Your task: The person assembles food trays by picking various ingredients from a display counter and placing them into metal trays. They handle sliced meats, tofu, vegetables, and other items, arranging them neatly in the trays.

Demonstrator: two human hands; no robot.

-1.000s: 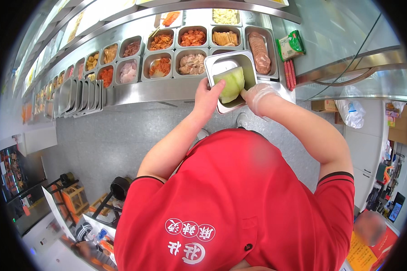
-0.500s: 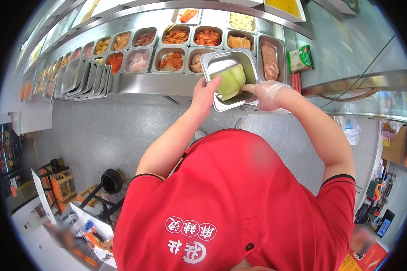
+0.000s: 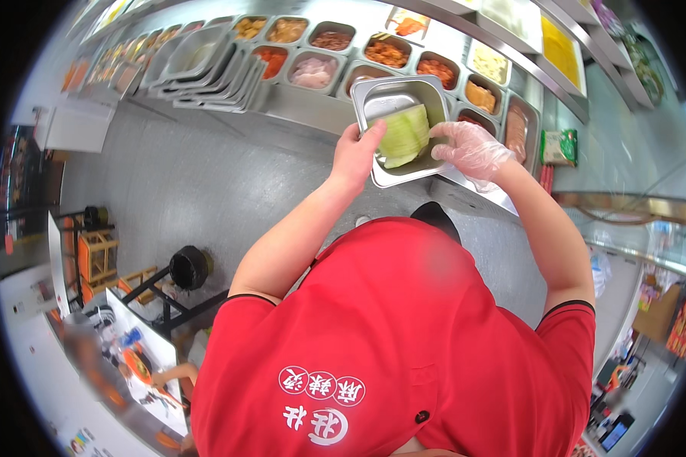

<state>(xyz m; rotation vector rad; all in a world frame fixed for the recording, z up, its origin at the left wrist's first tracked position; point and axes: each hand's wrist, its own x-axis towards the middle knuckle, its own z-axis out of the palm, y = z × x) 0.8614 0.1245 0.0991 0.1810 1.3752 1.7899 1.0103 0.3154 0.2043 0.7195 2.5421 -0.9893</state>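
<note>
Tilted in front of me is a deep metal pan (image 3: 389, 87) with light green vegetable slices (image 3: 405, 135) stacked inside. My left hand (image 3: 356, 152) is closed on the pan's left rim, its thumb inside against the slices. At the right rim is my right hand (image 3: 472, 148) in a clear plastic glove. Its fingers are bent but apart, with the tips reaching over the rim beside the slices. Nothing shows between them, and whether they touch the slices I cannot tell.
Metal pans of food, including pale pink pieces (image 3: 312, 72), line the counter ahead. Several nested pans (image 3: 206, 72) lie at its left. A green package (image 3: 559, 148) lies right, beside sliced meat (image 3: 516, 133). A black stool (image 3: 188, 266) stands behind left.
The view has swung, with my body turning left relative to the counter. My right index finger was stretched onto the slices; now the right fingers are bent and apart at the rim.
</note>
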